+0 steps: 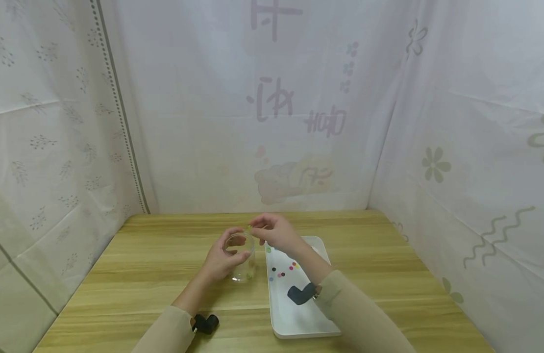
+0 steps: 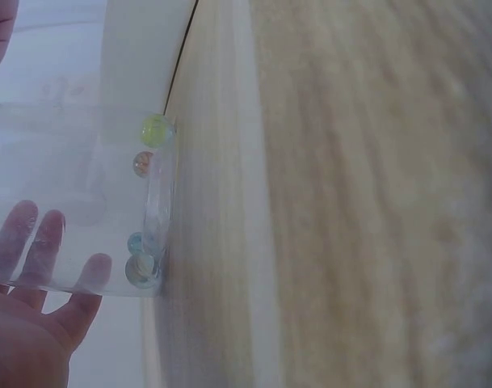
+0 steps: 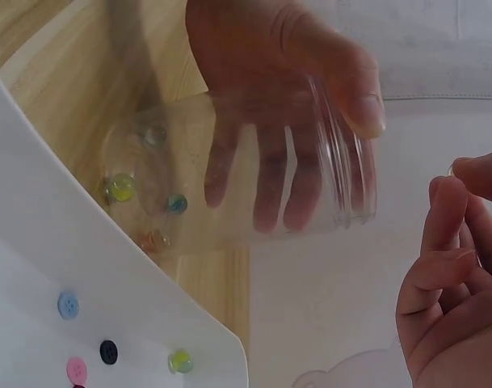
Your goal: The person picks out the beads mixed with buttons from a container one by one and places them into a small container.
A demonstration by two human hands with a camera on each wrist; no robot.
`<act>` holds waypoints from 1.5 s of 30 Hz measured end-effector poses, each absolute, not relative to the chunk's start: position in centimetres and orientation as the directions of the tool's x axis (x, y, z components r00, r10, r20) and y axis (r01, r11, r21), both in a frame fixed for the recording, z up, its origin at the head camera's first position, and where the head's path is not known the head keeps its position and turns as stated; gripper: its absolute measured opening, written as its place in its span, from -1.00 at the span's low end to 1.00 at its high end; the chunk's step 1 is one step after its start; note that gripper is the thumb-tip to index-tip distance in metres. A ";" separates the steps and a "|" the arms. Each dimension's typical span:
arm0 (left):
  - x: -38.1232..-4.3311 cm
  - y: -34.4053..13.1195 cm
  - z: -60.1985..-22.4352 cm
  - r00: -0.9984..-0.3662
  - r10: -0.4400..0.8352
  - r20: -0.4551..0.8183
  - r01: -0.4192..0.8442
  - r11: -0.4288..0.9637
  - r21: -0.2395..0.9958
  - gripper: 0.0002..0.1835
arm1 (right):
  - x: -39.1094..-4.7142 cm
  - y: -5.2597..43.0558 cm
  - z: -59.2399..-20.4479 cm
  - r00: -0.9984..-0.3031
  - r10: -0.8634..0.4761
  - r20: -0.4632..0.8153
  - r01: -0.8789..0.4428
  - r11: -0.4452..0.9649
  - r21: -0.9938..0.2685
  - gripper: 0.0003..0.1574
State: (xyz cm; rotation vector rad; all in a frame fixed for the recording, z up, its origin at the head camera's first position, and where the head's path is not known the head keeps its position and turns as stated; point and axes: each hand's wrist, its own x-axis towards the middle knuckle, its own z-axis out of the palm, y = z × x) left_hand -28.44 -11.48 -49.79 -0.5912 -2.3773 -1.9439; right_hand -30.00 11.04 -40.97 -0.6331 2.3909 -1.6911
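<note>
My left hand [image 1: 222, 256] grips a clear plastic jar [image 1: 242, 268], fingers round one side and thumb on the other. The jar stands on the table with its mouth up. At its bottom lie several glass marbles, among them a yellow-green marble [image 2: 155, 129], an orange-tinted marble [image 2: 142, 165] and a teal marble [image 3: 177, 203]. Beside the jar's rim, my right hand [image 1: 275, 233] pinches a small yellow-green marble [image 1: 249, 228] between thumb and forefinger; the fingertips mostly hide it. Under the right forearm is a white tray [image 1: 294, 316], partly covered from the head view.
In the tray lie several small buttons, including a light blue button [image 3: 68, 305], a black button [image 3: 108, 352] and a pink button [image 3: 77, 370]. Another yellow-green marble [image 3: 181, 361] sits near the tray's far corner. Printed curtains [image 1: 201, 122] surround the wooden table [image 1: 135, 274].
</note>
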 end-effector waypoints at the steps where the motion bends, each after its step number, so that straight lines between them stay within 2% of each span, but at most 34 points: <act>1: -28.4 -11.5 -49.8 -0.928 0.279 0.246 0.296 0.156 0.942 -0.30 | -30.0 10.9 -41.0 -0.899 -0.420 0.123 -0.258 0.281 -0.924 -0.60; 33: -28.3 -11.7 -49.8 -0.928 0.284 0.241 0.293 0.157 0.943 -0.21 | -30.1 8.7 -41.5 -0.877 -0.460 0.139 -0.290 0.274 -0.917 -0.71; 45: -28.4 -11.6 -49.7 -0.924 0.288 0.252 0.305 0.160 0.939 -0.30 | -30.3 9.5 -41.2 -0.891 -0.436 0.125 -0.256 0.257 -0.932 -0.51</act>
